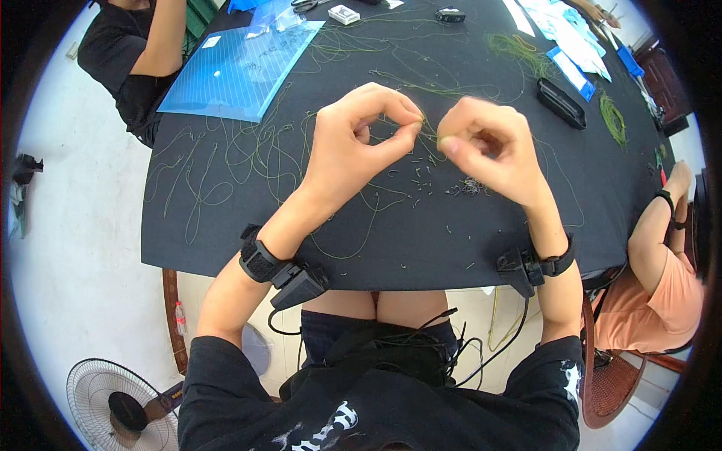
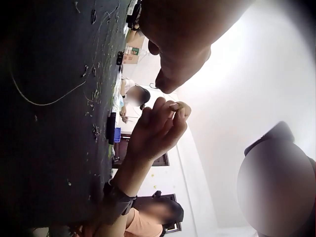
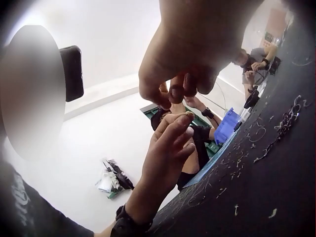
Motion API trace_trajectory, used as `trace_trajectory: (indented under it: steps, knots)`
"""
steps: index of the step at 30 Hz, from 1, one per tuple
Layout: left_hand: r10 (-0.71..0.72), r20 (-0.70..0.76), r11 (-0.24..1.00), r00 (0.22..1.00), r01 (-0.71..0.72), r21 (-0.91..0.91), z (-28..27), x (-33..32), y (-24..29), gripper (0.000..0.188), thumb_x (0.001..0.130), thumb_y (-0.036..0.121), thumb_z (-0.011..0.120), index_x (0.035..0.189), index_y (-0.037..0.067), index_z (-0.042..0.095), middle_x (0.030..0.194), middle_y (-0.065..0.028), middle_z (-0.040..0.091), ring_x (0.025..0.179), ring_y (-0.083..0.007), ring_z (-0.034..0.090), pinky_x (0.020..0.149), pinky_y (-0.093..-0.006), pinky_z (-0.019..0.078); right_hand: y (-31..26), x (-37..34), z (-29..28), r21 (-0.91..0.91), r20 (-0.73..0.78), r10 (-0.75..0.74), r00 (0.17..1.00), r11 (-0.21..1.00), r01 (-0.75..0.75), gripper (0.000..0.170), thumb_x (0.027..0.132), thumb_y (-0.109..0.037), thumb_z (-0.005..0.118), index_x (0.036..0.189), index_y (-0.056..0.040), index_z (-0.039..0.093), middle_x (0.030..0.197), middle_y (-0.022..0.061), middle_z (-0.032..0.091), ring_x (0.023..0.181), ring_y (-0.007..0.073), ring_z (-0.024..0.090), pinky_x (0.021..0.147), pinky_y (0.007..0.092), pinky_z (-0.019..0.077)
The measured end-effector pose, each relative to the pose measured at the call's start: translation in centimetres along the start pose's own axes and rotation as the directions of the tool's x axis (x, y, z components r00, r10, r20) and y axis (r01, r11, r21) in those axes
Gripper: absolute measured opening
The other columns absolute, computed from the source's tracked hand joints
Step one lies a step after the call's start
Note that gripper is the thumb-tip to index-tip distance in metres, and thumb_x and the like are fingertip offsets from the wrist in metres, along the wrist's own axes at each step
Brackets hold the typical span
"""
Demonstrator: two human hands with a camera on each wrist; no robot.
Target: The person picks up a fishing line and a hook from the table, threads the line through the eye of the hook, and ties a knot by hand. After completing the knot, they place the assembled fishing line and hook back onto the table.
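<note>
Both hands are raised over the black-covered table, close together. The left hand (image 1: 361,131) pinches a small hook (image 2: 153,86) between thumb and forefinger; its curved end shows past the fingertips in the left wrist view. Thin green fishing line (image 1: 430,135) spans the short gap between the hands. My right hand (image 1: 492,146), slightly blurred, curls with thumb and forefinger pinched at the line; the fingers hide most of what is between them. Below the hands lie a little heap of small dark hooks (image 1: 471,186) and scattered short clippings (image 1: 423,180).
Loops of green line (image 1: 199,180) spread over the table's left side. A blue striped folder (image 1: 241,71) lies at the back left, a black case (image 1: 561,104) and line coils (image 1: 613,120) at the right. Other people sit around the table; a fan (image 1: 113,406) stands lower left.
</note>
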State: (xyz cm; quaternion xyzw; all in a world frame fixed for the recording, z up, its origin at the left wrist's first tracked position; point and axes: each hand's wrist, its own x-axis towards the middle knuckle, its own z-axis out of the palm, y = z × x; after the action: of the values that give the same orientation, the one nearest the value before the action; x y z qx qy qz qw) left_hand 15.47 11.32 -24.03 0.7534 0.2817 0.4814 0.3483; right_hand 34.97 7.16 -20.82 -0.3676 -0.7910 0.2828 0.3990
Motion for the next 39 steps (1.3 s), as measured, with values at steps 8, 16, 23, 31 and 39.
trace_trajectory:
  steps: [8, 16, 23, 31, 39]
  knots:
    - [0.178, 0.109, 0.980, 0.978, -0.187, 0.076, -0.2, 0.0, 0.3, 0.008, 0.071, 0.003, 0.071, 0.072, 0.010, 0.067, 0.083, 0.0062, 0.067, 0.069, -0.0042, 0.047, 0.045, -0.0205, 0.0273, 1.4, 0.4, 0.0, 0.076, -0.237, 0.136, 0.962, 0.990, -0.121, 0.014, 0.089, -0.015, 0.060, 0.086, -0.0025, 0.057, 0.068, -0.0045, 0.050, 0.064, 0.0016, 0.044, 0.057, 0.0197, 0.0354]
    - [0.308, 0.043, 0.950, 0.950, -0.310, 0.035, -0.5, 0.2, 0.1, 0.010, 0.072, 0.000, 0.071, 0.078, 0.008, 0.069, 0.088, -0.0006, 0.068, 0.063, -0.0011, 0.044, 0.046, -0.0159, 0.0276, 3.3, 0.5, 1.1, 0.161, 0.001, 0.228, 0.974, 0.961, -0.225, 0.017, 0.089, -0.019, 0.062, 0.088, -0.0018, 0.062, 0.069, -0.0049, 0.054, 0.062, 0.0012, 0.044, 0.054, 0.0199, 0.0346]
    - [0.221, -0.109, 0.971, 0.969, -0.208, 0.113, -0.6, 0.1, -0.3, 0.006, 0.076, 0.003, 0.071, 0.081, 0.007, 0.070, 0.092, -0.0010, 0.068, 0.056, 0.0023, 0.037, 0.046, -0.0142, 0.0249, 2.1, 0.1, 3.0, 0.310, 0.086, 0.267, 0.960, 0.908, -0.281, 0.017, 0.088, -0.018, 0.063, 0.081, -0.0020, 0.060, 0.069, -0.0037, 0.056, 0.063, 0.0022, 0.048, 0.055, 0.0203, 0.0388]
    - [0.079, -0.188, 0.990, 0.979, -0.055, 0.130, -0.4, 0.2, 0.2, 0.006, 0.073, 0.003, 0.071, 0.074, 0.009, 0.069, 0.085, 0.0034, 0.069, 0.073, -0.0030, 0.051, 0.045, -0.0190, 0.0264, 0.2, 0.0, 3.0, 0.172, 0.020, 0.211, 0.977, 0.962, -0.212, 0.013, 0.086, -0.014, 0.064, 0.081, -0.0031, 0.060, 0.065, -0.0035, 0.054, 0.061, 0.0028, 0.048, 0.053, 0.0202, 0.0383]
    - [0.209, -0.020, 0.948, 0.978, -0.198, 0.248, -0.3, 0.3, -0.3, 0.007, 0.069, 0.004, 0.072, 0.072, 0.009, 0.068, 0.084, 0.0018, 0.069, 0.073, -0.0129, 0.056, 0.063, -0.0239, 0.0437, -0.2, 0.0, 1.4, 0.149, -0.053, 0.134, 0.990, 0.981, -0.125, 0.011, 0.087, -0.013, 0.064, 0.088, -0.0023, 0.063, 0.070, -0.0036, 0.056, 0.063, 0.0015, 0.047, 0.055, 0.0188, 0.0368]
